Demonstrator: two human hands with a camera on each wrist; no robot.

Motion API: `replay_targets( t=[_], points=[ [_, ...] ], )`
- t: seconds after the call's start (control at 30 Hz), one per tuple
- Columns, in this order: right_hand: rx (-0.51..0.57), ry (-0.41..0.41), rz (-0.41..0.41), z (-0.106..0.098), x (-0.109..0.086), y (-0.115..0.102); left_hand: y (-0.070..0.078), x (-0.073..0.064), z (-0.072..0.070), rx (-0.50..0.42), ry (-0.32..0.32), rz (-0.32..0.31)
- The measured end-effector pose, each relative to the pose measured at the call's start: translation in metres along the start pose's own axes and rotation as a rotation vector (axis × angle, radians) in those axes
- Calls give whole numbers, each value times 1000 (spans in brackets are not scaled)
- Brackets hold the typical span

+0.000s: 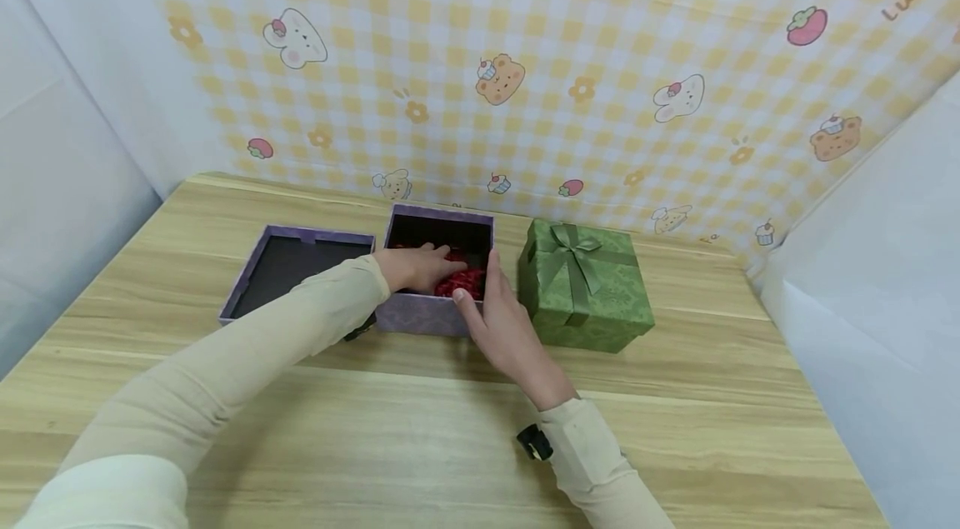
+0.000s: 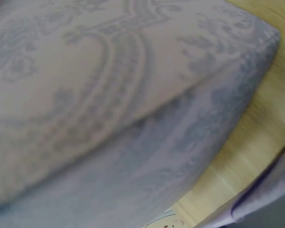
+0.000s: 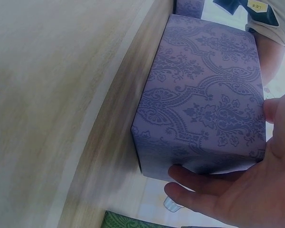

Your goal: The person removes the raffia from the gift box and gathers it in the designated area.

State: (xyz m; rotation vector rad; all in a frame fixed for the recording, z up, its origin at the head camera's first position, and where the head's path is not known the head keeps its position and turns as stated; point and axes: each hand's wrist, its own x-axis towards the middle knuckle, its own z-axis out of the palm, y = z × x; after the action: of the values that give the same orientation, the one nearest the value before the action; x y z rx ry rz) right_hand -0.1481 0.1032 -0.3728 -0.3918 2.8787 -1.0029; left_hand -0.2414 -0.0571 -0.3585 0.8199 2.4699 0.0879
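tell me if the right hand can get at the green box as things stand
Probably yes: the green box stands just to the right of the right hand, and nothing shows between them. The hand is against the purple box, so it would likely need to leave that first.

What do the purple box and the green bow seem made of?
Purple box: probably stiff cardboard under matte, patterned paper; it looks flat-sided and crisp-edged. Green bow: likely fabric ribbon, slightly shiny, since it loops softly; fibre unclear.
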Motion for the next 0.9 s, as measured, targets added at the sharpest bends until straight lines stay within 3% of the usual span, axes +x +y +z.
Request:
replay_targets(
  t=[0.4, 0.63, 0.9],
  points=[
    [6, -3, 5, 0, 0, -1, -1, 1, 4, 29, 37, 36],
    [-4, 2, -3, 1, -1, -2, -2, 4, 5, 96, 95, 156],
    [-31, 30, -20, 1, -3, -2, -2, 6, 6, 24, 86, 151]
  ],
)
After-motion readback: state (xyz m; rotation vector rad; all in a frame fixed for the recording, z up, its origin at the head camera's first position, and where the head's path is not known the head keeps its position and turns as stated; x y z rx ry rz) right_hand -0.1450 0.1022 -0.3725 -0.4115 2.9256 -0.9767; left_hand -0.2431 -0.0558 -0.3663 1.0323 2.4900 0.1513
